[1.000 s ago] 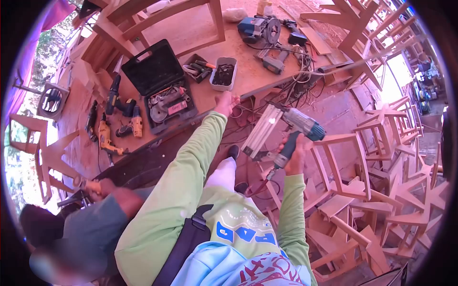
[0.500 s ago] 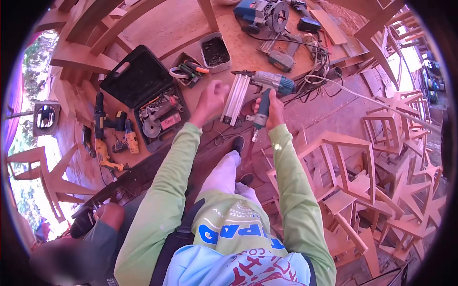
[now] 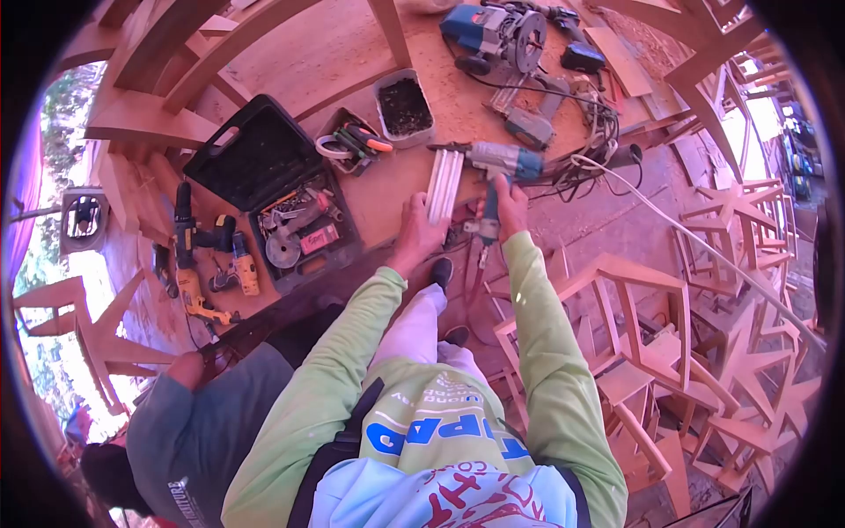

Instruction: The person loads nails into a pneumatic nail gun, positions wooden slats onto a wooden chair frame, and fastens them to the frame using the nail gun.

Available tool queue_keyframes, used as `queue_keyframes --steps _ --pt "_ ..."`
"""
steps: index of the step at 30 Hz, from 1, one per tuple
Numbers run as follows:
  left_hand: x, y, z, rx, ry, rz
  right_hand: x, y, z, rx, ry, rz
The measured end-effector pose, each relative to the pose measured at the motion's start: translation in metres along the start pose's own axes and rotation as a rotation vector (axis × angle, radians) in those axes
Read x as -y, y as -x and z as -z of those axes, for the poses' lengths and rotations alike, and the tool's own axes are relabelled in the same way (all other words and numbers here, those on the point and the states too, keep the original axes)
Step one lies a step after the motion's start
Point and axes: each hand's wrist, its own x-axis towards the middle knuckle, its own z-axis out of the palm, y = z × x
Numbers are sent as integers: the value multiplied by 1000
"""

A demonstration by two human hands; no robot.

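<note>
A pneumatic nail gun (image 3: 495, 159) with a teal end cap and a long silver magazine is held over the front edge of the workbench (image 3: 377, 204). My right hand (image 3: 512, 209) is wrapped around its grip, and an air hose fitting hangs below that grip. At the lower end of the magazine, my left hand (image 3: 420, 231) is closed on the metal; its fingertips are partly hidden. Left of the gun sits a small box of hand tools (image 3: 348, 164), with orange-handled pliers on top.
An open black tool case (image 3: 264, 204), yellow cordless drills (image 3: 244, 264) and a tub of dark bits (image 3: 431, 126) stand on the bench. A blue router (image 3: 493, 37) and cables lie farther right. Wooden chair frames (image 3: 647, 352) crowd the right. A co-worker (image 3: 207, 431) is at lower left.
My left hand has moved right and closed on the magazine's lower end. The nail gun has shifted slightly. The co-worker at lower left has leaned farther into view.
</note>
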Motion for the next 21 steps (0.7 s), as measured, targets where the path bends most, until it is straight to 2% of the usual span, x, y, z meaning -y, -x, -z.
queue_keyframes --steps 4,7,11,12,14,16,17,19,21 --pt "1 -13 4 -9 120 -77 -18 16 4 -114 -177 29" --pt "0 -46 3 -53 50 -180 -21 3 -7 -220 -348 -4" --pt "-7 -70 13 -74 -88 -221 -15 -18 -24 -232 -352 25" --pt "-4 -72 12 -90 -130 -204 -17 -33 -23 -281 -120 99" --pt "8 -75 12 -111 -121 -175 -25 -48 -22 -269 90 66" --pt "17 -75 8 -107 -89 -176 -23 -47 -24 -406 575 209" --pt "20 -73 8 -110 -66 -187 -23 -45 -26 -433 587 235" --pt "-1 -58 24 -74 -322 -248 -16 -32 -21 -442 436 218" --pt "-12 -46 26 -148 -304 -347 -13 -19 -11 -372 309 168"
